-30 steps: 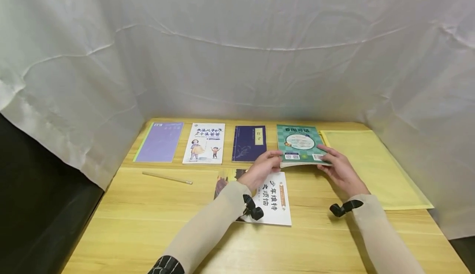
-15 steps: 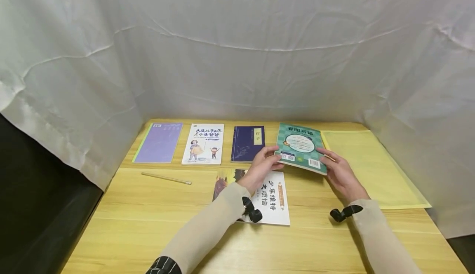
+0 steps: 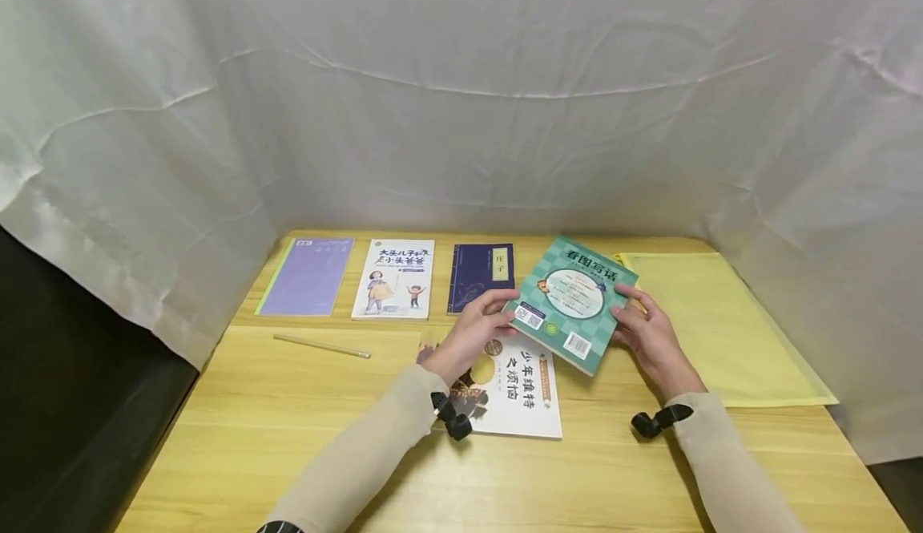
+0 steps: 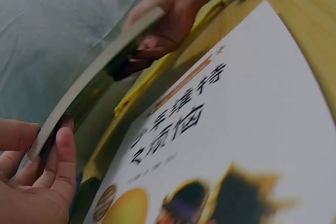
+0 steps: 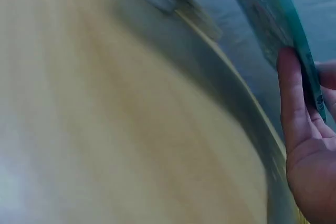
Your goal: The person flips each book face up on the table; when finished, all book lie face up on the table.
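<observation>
A green checkered book (image 3: 573,300) is held up off the table, tilted and turned at an angle, between both hands. My left hand (image 3: 472,333) pinches its left lower corner; in the left wrist view the thumb and fingers of that hand (image 4: 39,187) clasp the book's edge (image 4: 94,80). On the other side, my right hand (image 3: 652,341) grips the right edge, and the right wrist view has its fingers (image 5: 294,93) on both faces of the book. Under the left hand lies a white book with dark lettering and a colourful picture (image 3: 534,413), partly covered by the hand and the green book.
Along the table's back lie a purple notebook (image 3: 306,276), a white book with cartoon figures (image 3: 392,280) and a dark blue book (image 3: 479,276). A pencil (image 3: 320,346) lies in front of them. A yellow mesh pouch (image 3: 728,333) lies at the right. Grey curtains enclose the table.
The green book has risen from the back of the table, come nearer and turned clockwise, held in both hands. My left hand has shifted left; more of the white book's picture shows.
</observation>
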Demonstrator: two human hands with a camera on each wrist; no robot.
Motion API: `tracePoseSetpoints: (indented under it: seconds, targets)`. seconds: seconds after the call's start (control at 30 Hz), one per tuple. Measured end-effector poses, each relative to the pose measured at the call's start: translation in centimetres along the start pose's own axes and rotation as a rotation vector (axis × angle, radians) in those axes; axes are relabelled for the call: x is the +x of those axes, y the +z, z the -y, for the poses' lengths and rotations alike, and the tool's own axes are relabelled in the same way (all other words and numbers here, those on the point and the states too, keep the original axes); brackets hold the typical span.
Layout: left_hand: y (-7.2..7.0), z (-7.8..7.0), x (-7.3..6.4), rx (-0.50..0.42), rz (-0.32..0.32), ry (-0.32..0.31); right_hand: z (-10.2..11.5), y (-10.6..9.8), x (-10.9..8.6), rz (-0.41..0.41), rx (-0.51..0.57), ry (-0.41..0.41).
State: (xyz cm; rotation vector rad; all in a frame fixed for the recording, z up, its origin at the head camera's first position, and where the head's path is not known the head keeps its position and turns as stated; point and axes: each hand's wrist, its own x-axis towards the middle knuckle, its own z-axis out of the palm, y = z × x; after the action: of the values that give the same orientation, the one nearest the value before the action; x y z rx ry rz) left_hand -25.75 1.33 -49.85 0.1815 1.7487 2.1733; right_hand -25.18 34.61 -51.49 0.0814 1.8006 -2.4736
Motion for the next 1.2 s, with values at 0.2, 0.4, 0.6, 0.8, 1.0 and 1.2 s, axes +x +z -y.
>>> tracePoseSetpoints:
  seconds: [0.2,0.4,0.6,0.8,1.0,1.2]
  targets:
    - [-2.4,-0.2,-0.5,-0.110,-0.049,0.000,-0.7,1.2,0.4,0.020,-0.011,-0.040]
    - [-4.1,-0.4,-0.2,-0.178,-0.142,0.032,-0.8,1.3,0.3,-0.002,0.143,-0.092]
    - [-5.3,-1.2,-0.5,-0.194,-0.124,0.034,-1.0,1.1,0.2,0.039,0.083,-0.112]
    - [-6.8,-1.8,-1.4,-0.185,-0.002,0.025,-1.2,0.8,-0.1,0.086,0.091,-0.102]
    - [-8.6,-2.6,-2.5,-0.172,0.104,0.008,-1.3,0.6,-0.2,0.194,0.211,-0.098]
    - [-9.7,-3.1,-3.1,-0.139,0.027,0.022,-1.5,1.0,0.0,0.278,0.322,-0.121]
